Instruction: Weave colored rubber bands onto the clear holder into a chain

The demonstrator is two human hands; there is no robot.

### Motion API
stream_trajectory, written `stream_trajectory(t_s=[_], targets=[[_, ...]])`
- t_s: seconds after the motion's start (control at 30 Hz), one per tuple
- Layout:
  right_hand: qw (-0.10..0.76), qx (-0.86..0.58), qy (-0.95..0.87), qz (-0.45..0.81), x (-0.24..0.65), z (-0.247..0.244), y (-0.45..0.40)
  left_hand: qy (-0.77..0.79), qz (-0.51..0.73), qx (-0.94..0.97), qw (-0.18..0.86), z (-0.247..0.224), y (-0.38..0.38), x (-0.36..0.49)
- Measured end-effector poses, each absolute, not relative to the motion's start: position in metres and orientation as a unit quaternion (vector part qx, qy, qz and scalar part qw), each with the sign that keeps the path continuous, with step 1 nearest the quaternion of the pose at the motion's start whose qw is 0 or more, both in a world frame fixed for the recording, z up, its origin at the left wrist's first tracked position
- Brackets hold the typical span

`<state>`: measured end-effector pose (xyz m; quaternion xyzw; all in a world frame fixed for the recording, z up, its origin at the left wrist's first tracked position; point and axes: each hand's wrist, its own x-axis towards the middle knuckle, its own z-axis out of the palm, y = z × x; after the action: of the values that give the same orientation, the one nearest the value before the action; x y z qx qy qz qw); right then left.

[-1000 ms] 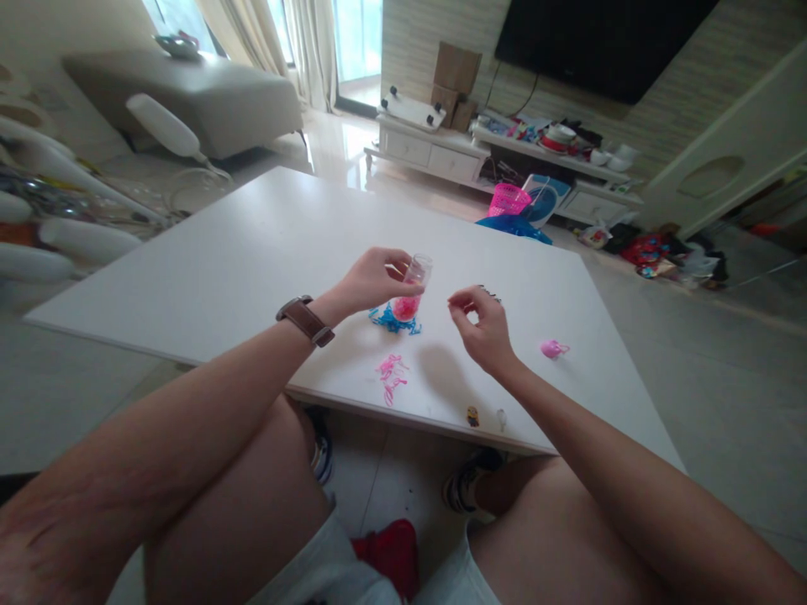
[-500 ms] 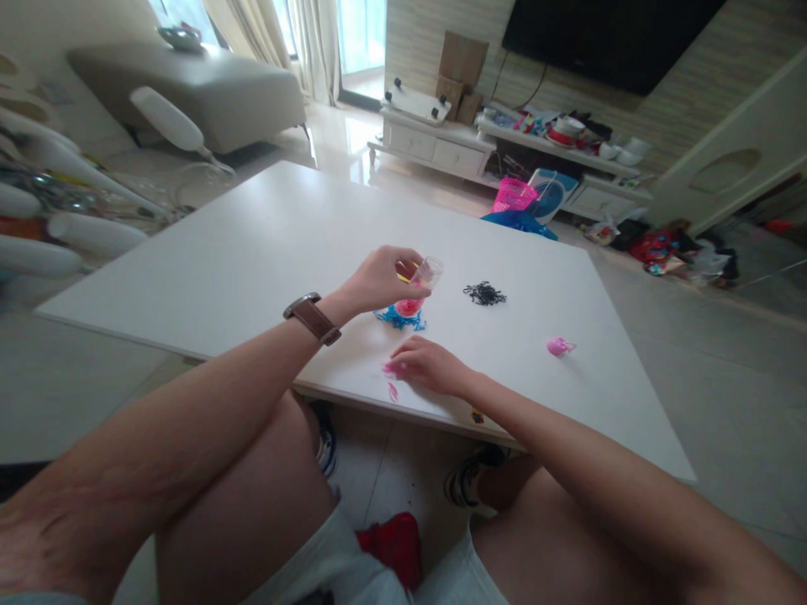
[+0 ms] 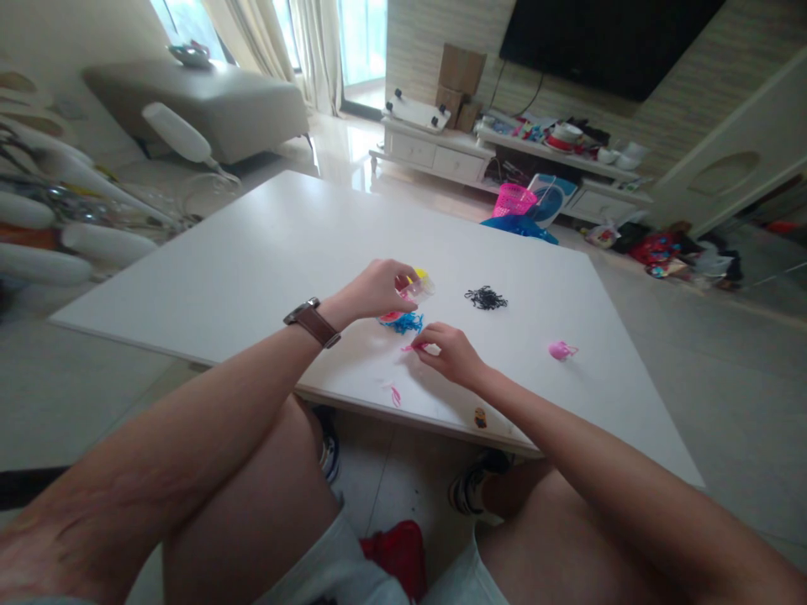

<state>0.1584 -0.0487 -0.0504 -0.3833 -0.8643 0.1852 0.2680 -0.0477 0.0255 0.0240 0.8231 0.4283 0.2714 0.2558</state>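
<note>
My left hand (image 3: 377, 290), with a watch (image 3: 313, 322) on the wrist, holds a small clear plastic cup (image 3: 421, 291) tilted on its side; pink shows inside. Just behind the cup is a yellow thing (image 3: 417, 276), partly hidden. Below that hand lie blue bands (image 3: 408, 323) in a pile, beside something round and red-pink (image 3: 391, 317). The fingers of my right hand (image 3: 450, 353) pinch some thin pink bands (image 3: 411, 347), slightly right of and nearer than the blue pile. A few loose pink bands (image 3: 395, 395) rest near the table's front edge.
On the white table (image 3: 252, 260) are a pile of black bands (image 3: 485, 297), a small pink object (image 3: 561, 349) and a yellow-and-dark figure piece (image 3: 480, 418) by the front edge. A pink basket (image 3: 514, 200) stands beyond the far edge. White chairs (image 3: 176, 132) are at left.
My right hand has moved away from the front edge and to the right, carrying pink bands. My left hand has tipped the cup further and lowered it slightly.
</note>
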Motion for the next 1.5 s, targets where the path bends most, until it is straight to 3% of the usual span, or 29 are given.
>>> stream_trajectory(t_s=[0.23, 0.47, 1.0, 1.5], targets=[[0.36, -0.44, -0.803, 0.18, 0.186, -0.015, -0.043, 0.408, 0.179, 0.871, 0.207, 0.016, 0.026, -0.049], [0.363, -0.457, -0.799, 0.147, 0.193, -0.012, -0.043, 0.363, 0.144, 0.892, 0.227, 0.007, 0.017, -0.033], [0.339, -0.426, -0.813, 0.206, 0.186, 0.003, -0.05, 0.355, 0.16, 0.88, 0.272, 0.008, 0.008, -0.025], [0.393, -0.453, -0.77, 0.217, 0.189, 0.018, -0.053, 0.329, 0.214, 0.842, 0.369, 0.007, 0.008, -0.02]])
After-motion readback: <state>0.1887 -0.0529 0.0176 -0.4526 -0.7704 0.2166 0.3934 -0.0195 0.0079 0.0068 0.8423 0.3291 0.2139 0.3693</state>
